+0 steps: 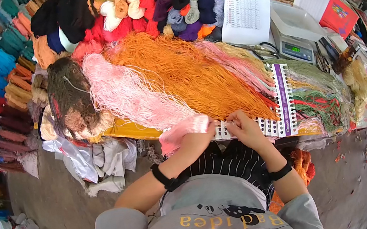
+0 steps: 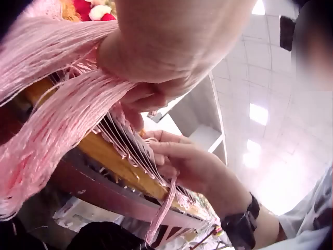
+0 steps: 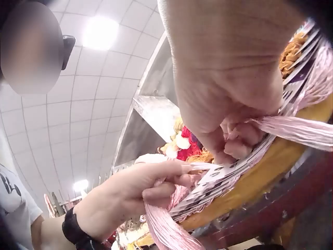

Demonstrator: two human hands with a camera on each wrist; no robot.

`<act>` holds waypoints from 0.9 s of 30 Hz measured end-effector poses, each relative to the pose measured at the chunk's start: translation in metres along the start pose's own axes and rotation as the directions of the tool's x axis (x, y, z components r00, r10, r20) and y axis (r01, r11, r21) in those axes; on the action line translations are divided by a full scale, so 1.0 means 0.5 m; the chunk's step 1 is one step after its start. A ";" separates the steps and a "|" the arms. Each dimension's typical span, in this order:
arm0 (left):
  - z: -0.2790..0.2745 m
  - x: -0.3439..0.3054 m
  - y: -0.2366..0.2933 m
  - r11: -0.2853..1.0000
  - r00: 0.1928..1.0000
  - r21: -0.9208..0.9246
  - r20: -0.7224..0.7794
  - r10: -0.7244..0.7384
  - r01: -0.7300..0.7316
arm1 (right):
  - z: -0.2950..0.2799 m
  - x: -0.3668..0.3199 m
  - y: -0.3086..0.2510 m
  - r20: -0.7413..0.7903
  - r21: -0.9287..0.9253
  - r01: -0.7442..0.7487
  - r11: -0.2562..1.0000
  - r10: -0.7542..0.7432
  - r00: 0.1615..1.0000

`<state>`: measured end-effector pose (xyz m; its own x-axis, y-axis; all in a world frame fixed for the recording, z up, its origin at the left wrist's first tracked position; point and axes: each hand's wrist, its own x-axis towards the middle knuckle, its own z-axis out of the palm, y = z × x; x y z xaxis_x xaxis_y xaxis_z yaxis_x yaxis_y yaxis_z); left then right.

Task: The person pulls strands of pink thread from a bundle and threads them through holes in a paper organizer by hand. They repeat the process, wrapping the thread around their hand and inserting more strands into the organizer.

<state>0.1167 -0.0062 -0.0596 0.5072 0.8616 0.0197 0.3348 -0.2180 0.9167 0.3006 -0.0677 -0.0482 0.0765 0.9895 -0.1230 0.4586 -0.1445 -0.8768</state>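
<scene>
Along the table's near edge lies a row of white punched cards (image 1: 222, 131); a purple-striped card (image 1: 283, 98) stands out at its right end. My left hand (image 1: 202, 135) holds a skein of pale pink thread (image 1: 181, 130), whose loose length drapes over the wrist side in the left wrist view. Close beside it, my right hand (image 1: 245, 128) pinches pink strands (image 3: 296, 130) at the card edge, its fingertips right at the holes. Thin pink strands (image 3: 200, 166) run from the left fingers to the cards. A larger pink thread bundle (image 1: 125, 87) lies behind the left hand.
Orange thread (image 1: 186, 75) spreads across the table beyond the hands. Dark brown thread (image 1: 68, 92) lies left, green thread (image 1: 322, 86) right. A digital scale (image 1: 296, 49), scissors (image 1: 269, 47) and printed sheets (image 1: 244, 9) stand at the back right. Colourful skeins (image 1: 127, 12) are piled behind.
</scene>
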 end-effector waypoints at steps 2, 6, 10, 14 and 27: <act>0.001 0.000 -0.009 0.949 0.986 -0.285 -0.052 -0.157 0.136 | 0.004 -0.004 0.002 -0.015 -0.026 0.015 1.000 -0.015 1.000; -0.063 -0.001 0.086 0.734 0.764 -0.228 0.290 -0.576 0.640 | 0.014 0.003 0.004 -0.016 -0.043 0.033 0.999 -0.034 0.999; -0.043 -0.001 0.092 0.745 0.809 -0.317 0.230 -0.541 0.588 | 0.009 -0.003 0.006 -0.037 -0.040 0.055 0.998 -0.056 0.998; -0.037 0.005 0.068 0.837 0.864 -0.222 0.203 -0.461 0.499 | 0.016 -0.002 -0.004 -0.051 -0.102 0.034 0.994 -0.039 0.998; -0.544 -0.071 0.054 0.423 0.981 -0.905 -0.036 -0.193 0.050 | 0.019 -0.015 -0.017 -0.115 -0.249 0.060 0.967 -0.092 0.989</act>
<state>-0.1082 0.0820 0.0728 0.4039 0.9036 -0.1429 -0.5517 0.3652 0.7499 0.2878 -0.0736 -0.0443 0.1356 0.9907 0.0121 0.6686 -0.0825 -0.7391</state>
